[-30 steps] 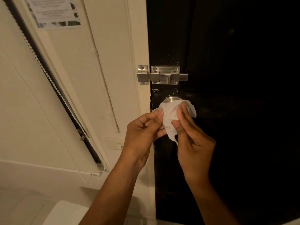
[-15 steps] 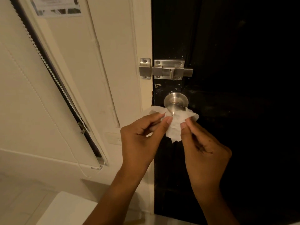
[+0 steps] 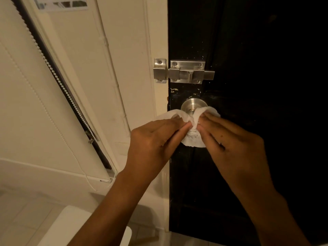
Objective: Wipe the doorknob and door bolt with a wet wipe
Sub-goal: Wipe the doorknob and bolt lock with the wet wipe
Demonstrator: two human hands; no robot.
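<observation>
A round silver doorknob (image 3: 193, 105) sits on the black door (image 3: 257, 121), its lower part hidden behind a crumpled white wet wipe (image 3: 193, 139). My left hand (image 3: 154, 141) pinches the wipe's left side and my right hand (image 3: 229, 141) pinches its right side, both just below the knob. Above the knob, a silver door bolt (image 3: 188, 72) is slid into its keeper (image 3: 160, 71) on the cream door frame.
To the left are a cream wall with a thin cable duct (image 3: 113, 68), a roller blind with a beaded cord (image 3: 53, 68) and a paper notice (image 3: 62, 3) at the top. A white object (image 3: 58, 226) stands low at the bottom left.
The wipe came down off the knob, which now shows its upper face. Both hands dropped below the knob and spread the wipe wider between them.
</observation>
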